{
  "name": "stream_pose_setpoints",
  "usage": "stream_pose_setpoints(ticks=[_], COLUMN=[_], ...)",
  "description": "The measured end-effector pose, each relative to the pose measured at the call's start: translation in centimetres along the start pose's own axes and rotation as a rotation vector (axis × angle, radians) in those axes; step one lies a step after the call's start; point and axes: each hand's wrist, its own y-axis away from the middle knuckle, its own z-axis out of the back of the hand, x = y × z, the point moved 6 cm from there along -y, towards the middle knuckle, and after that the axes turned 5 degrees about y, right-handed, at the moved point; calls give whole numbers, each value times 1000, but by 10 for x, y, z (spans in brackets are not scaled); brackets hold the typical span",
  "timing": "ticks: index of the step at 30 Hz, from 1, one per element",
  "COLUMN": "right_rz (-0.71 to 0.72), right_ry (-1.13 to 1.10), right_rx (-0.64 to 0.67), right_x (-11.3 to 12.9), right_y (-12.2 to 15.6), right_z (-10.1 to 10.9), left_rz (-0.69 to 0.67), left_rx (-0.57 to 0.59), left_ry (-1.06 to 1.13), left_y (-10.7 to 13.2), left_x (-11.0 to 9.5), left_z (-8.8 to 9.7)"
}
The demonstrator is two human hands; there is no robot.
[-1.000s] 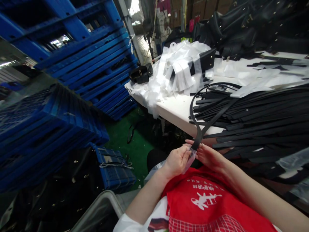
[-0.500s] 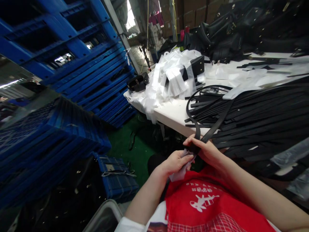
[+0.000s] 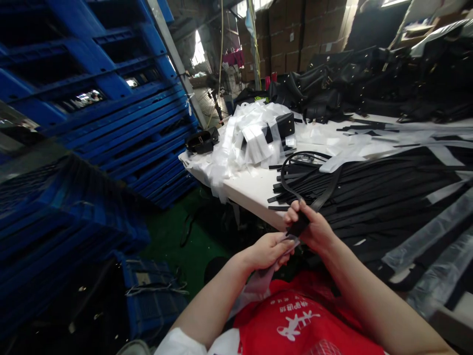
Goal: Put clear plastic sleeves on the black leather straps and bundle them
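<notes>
My right hand (image 3: 312, 228) is closed around the doubled ends of a black strap (image 3: 291, 170), which loops up over the white table (image 3: 254, 185). My left hand (image 3: 268, 250) pinches a thin clear plastic sleeve (image 3: 258, 283) just below the strap ends; the sleeve hangs down over my red apron (image 3: 306, 323). Both hands meet in front of the table's near edge. A big pile of black straps (image 3: 384, 192) lies on the table to the right.
Crumpled white plastic bags (image 3: 251, 135) and a small black box lie at the table's far left. Black bags (image 3: 369, 84) are heaped along the back. Stacked blue pallets (image 3: 111, 113) stand at left, a blue crate (image 3: 153, 296) on the green floor.
My hands have risen slightly with the strap ends. The right hand's grip has tightened round them, while the left has slid down onto the plastic sleeve. The view has tilted up.
</notes>
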Motion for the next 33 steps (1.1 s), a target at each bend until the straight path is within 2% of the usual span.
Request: stream_pose_setpoints(ticks=[2,4,6,9,12,14,17,20,22,26,28,30,33], right_rz=[22,59,78,67,68,42,16,51,60,36,16,25,112], right_ry=[-143,-151,-59,90,201,121,-171,-202,-116,96,196,176,21], right_rx=[-26,-38,-26,11,67,82,1,-30,13,141,209,187,6], right_x=[19,27,17,-18,-34,-23,11,26,12,-41,-53,-44,-7], right_y=[-7,-14,-18,-10,2,2,-11,-26,-30,-18,-13,-15,-26], right_z=[8,11,6,-13,-25,-21,-3,-2,-20,-67,-79,-74,-48], left_rz=[26,38,3,-85,-94,-31,85,113,99,0,-42,-15,83], left_rx=[-6,-19,-52,-117,-156,-155,-140,-170,-204,-319,-359,-350,-324], left_ry=[-79,-84,-28,39,-52,-163,-284,-298,-252,-161,-168,-212,-260], left_y=[7,11,10,7,17,34,64,79,77,64,66,75,91], left_x=[5,8,6,0,-3,1,8,10,8,-3,-8,-6,2], left_z=[1,3,6,9,10,12,21,34,38,41,43,46,54])
